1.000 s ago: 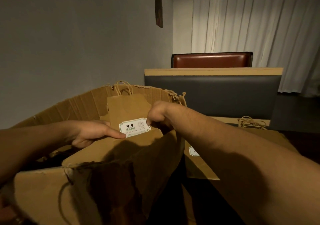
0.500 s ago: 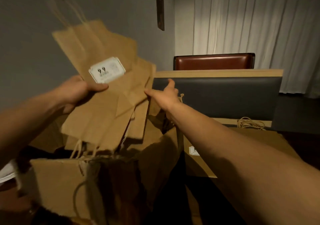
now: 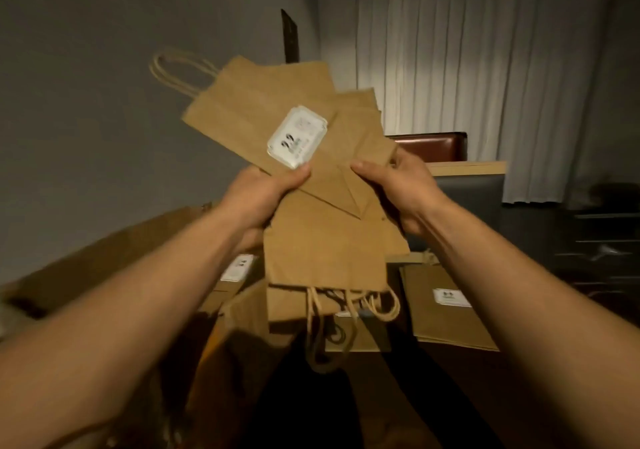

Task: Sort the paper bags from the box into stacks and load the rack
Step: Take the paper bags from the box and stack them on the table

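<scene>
Right, left hand (image 3: 263,194) and right hand (image 3: 398,185) both have fingers clamped on the fanned bundle of paper bags (image 3: 311,206) held above the box (image 3: 114,258), so square the edges, handles one way, before setting it on the right-hand stack (image 3: 446,306) on the worktop.

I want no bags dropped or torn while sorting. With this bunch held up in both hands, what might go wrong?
1. The paper bags are fanned out unevenly between the left hand and right hand, so a loose one may slip from the grip.
2. The handles hang down over the box and may snag on it.
3. The top bag sits skewed and could slide off.
</scene>
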### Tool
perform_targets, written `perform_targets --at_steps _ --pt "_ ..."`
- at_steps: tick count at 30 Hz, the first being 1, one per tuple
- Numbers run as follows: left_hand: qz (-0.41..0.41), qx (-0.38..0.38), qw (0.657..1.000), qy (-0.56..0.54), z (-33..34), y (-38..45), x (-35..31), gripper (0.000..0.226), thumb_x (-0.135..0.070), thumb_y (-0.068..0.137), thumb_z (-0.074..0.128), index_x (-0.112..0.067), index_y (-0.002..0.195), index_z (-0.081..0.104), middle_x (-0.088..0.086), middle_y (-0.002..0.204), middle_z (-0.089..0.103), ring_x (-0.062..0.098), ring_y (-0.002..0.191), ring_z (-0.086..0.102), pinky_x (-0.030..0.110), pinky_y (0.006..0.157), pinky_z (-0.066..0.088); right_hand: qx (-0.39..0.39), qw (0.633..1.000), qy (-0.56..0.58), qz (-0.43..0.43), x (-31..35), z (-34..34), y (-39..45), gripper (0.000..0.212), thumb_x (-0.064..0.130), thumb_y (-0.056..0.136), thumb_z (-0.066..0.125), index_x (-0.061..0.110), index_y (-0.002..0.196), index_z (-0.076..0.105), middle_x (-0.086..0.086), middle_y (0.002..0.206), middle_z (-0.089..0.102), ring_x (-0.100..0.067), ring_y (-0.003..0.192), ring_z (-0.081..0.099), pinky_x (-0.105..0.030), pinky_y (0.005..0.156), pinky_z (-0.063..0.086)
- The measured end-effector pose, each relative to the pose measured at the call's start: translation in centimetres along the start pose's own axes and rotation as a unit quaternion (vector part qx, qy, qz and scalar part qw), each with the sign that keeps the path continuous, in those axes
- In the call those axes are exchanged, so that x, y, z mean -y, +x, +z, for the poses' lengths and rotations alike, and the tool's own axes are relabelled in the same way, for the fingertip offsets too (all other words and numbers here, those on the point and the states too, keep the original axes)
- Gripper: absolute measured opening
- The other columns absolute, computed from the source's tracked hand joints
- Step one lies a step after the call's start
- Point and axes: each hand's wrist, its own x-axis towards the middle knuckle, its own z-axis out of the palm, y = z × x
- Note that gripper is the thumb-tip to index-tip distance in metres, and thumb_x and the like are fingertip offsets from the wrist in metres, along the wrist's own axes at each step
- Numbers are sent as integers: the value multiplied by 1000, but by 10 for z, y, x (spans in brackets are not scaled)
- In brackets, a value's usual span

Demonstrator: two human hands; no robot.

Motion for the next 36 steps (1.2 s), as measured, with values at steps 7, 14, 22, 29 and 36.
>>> perform_targets --at_steps 7,14,22,29,36 --pt "-145 65 984 -82 66 -48 161 40 -7 89 64 -9 129 58 15 118 70 31 105 69 44 90 56 -101 982 -80 136 -102 -103 -77 16 30 96 61 20 97 74 -3 97 77 -14 82 73 -24 66 54" --pt "-255 -22 967 -13 93 -54 260 11 -8 84 73 -6 92 65 25 106 68 36 93 67 49 89 53 -70 963 17 258 -181 -197 -112 39 4 86 67 16 122 61 -9 102 68 -20 80 66 -26 53 46" --pt "-221 43 973 -53 94 -51 276 19 11 86 59 -4 93 68 7 75 75 17 66 73 21 56 56 123 938 -17 323 -195 -223 -111 29 2 90 62 -7 117 58 -19 77 67 -18 44 59 -17 31 35" --pt "-261 90 961 -28 86 -50 279 23 6 83 60 -12 81 74 7 78 75 19 70 72 29 62 54 -57 954 155 250 -201 -211 -90 35 -8 96 44 10 125 54 -22 85 67 -23 48 61 -22 39 52" --pt "-279 119 944 -132 67 -52 272 34 -2 51 81 -7 85 78 21 90 74 31 75 73 35 65 58 -104 964 67 235 -186 -181 -23 43 -2 97 47 22 133 50 -13 108 60 -17 60 60 -28 52 51"
